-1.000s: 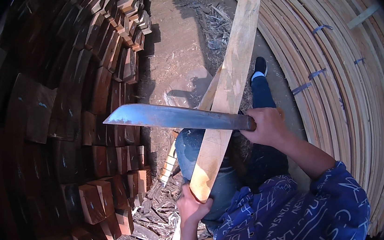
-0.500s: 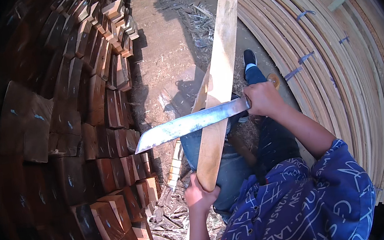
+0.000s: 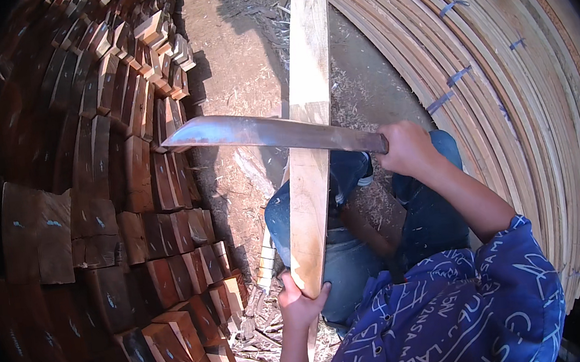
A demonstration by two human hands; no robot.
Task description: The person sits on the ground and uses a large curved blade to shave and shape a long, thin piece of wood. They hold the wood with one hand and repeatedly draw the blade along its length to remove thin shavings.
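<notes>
A long pale wooden plank (image 3: 312, 178) slants away from me, its near end gripped by my left hand (image 3: 302, 297). The far end runs out past the top of the picture. My right hand (image 3: 408, 146) is wrapped round the handle of a machete (image 3: 256, 129), which the fingers hide. Its broad steel blade points left and crosses over the plank; whether it touches the wood I cannot tell. Under the plank are my bent knees in blue jeans (image 3: 354, 255).
Stacked reddish-brown wood blocks (image 3: 173, 349) rise along the left. Long thin boards (image 3: 506, 87), bundled with blue ties, curve along the right. Wood chips and bark (image 3: 257, 343) litter the ground (image 3: 235, 59). A light banded strip of wood (image 3: 266, 261) lies beside my left knee.
The machete blade has swung so its tip points a little higher and farther left. The plank has turned more upright and its far end has shifted left. Both hands keep their grip.
</notes>
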